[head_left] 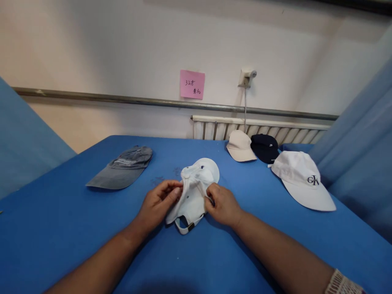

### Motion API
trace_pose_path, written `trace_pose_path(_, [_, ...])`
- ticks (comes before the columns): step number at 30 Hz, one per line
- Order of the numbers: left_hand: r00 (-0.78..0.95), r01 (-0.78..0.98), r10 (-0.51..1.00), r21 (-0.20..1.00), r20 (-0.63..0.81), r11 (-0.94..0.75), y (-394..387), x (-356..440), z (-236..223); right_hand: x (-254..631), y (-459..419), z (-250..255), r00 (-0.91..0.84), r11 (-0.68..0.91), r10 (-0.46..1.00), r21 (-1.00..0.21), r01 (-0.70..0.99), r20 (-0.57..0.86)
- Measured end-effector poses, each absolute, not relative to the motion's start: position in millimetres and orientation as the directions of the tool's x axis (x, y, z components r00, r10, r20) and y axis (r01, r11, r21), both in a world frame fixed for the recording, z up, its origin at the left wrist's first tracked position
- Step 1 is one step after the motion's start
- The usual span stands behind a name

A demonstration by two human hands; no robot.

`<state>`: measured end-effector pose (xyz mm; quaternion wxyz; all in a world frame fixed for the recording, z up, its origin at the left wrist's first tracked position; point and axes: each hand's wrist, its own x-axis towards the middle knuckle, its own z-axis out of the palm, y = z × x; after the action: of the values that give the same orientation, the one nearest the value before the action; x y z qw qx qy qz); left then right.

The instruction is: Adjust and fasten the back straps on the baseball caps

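Observation:
A white baseball cap [194,198] rests on the blue table in front of me, its crown creased and its brim pointing toward the wall. The back strap with a dark buckle lies toward me. My left hand [162,200] pinches the left side of the crown between thumb and fingers. On the opposite side, my right hand [223,203] is closed on the cap's right edge, fingers curled around the fabric. A small dark emblem shows on the cap near the brim.
A grey cap [124,167] lies at the left. To the right are a beige cap [240,145], a navy cap [265,147] and a white cap with black letters [301,177]. Behind the blue table [92,241] stand a radiator [211,128] and a metal rail [122,99]; blue curtains [361,134] flank both sides.

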<state>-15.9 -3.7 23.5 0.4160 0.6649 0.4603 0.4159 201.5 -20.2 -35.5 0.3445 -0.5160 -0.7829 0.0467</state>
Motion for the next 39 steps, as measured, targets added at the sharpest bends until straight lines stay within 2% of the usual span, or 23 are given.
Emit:
trace_pose_path(3, [0.242,0.179,0.961,0.967,0.134,-0.181,-2,-15,17,209,-13,-38,-0.052,0.347,0.858,-0.503,0.792,0.511])
trace_pose_path(5, [0.218,0.271,0.965,0.941,0.147,-0.204,4,-16,11,217,-7,-40,0.097,0.276,0.841,-0.577,0.769,0.532])
trace_pose_path(7, [0.228,0.424,0.962,0.875,0.147,-0.234,8,-17,5,223,-2,-42,0.179,0.292,0.799,-0.631,0.719,0.574])
trace_pose_path(9, [0.293,0.532,0.945,0.796,0.146,-0.288,10,-16,1,224,0,-42,0.151,0.378,0.775,-0.642,0.667,0.613])
trace_pose_path(12, [0.403,0.559,0.896,0.724,0.188,-0.404,9,-13,-4,217,-4,-40,0.027,0.457,0.793,-0.622,0.635,0.609])
trace_pose_path(15, [0.45,0.55,0.877,0.722,0.167,-0.42,10,-10,-10,208,-8,-39,-0.039,0.459,0.817,-0.607,0.649,0.576])
trace_pose_path(18, [0.457,0.561,0.883,0.737,0.105,-0.377,13,-7,-14,205,-9,-40,-0.009,0.437,0.822,-0.621,0.65,0.569])
trace_pose_path(21, [0.438,0.601,0.897,0.722,0.063,-0.344,14,-4,-14,207,-9,-41,0.034,0.422,0.826,-0.658,0.623,0.563])
trace_pose_path(23, [0.403,0.587,0.911,0.739,0.087,-0.33,13,-2,-11,210,-8,-42,0.077,0.41,0.825,-0.687,0.6,0.56])
trace_pose_path(27, [0.18,0.452,0.962,0.851,0.207,-0.267,14,-11,-3,220,-5,-42,0.235,0.388,0.787,-0.753,0.532,0.571])
trace_pose_path(29, [0.084,0.35,0.973,0.908,0.214,-0.23,18,-20,0,224,-3,-43,0.285,0.39,0.77,-0.774,0.498,0.571])
trace_pose_path(33, [0.08,0.299,0.981,0.935,0.177,-0.193,24,-32,1,226,-3,-43,0.238,0.416,0.785,-0.771,0.482,0.572])
trace_pose_path(39, [0.162,0.436,0.964,0.861,0.213,-0.263,18,-27,8,219,-12,-36,0.116,0.515,0.731,-0.655,0.553,0.673])
